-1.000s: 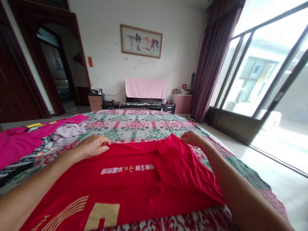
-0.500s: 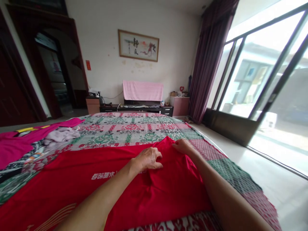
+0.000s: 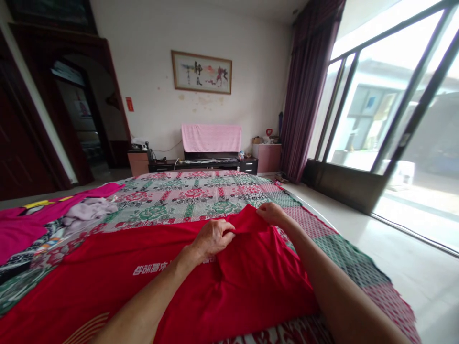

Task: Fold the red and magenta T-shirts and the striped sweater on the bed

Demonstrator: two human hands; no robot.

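Note:
A red shirt (image 3: 118, 258) with white and gold print lies spread across the bed (image 3: 201, 191), which wears a floral cover in green, red and white. My left hand (image 3: 211, 236) pinches a fold of the red cloth near the shirt's far edge. My right hand (image 3: 272, 213) grips the same edge a little farther right, where the cloth rises into a peak between the two hands. Both forearms reach forward over the shirt.
A magenta garment (image 3: 21, 224) and a pale lilac one (image 3: 89, 210) lie on the bed's left side. Beyond the bed stand a low cabinet with a pink cloth (image 3: 211, 138), a framed picture (image 3: 201, 72), a dark doorway (image 3: 79, 119), purple curtains (image 3: 304, 91) and large windows (image 3: 387, 110).
My left hand moved from the shirt's far left edge rightward to the fold beside my right hand and pinched it. The cloth between the hands has lifted slightly.

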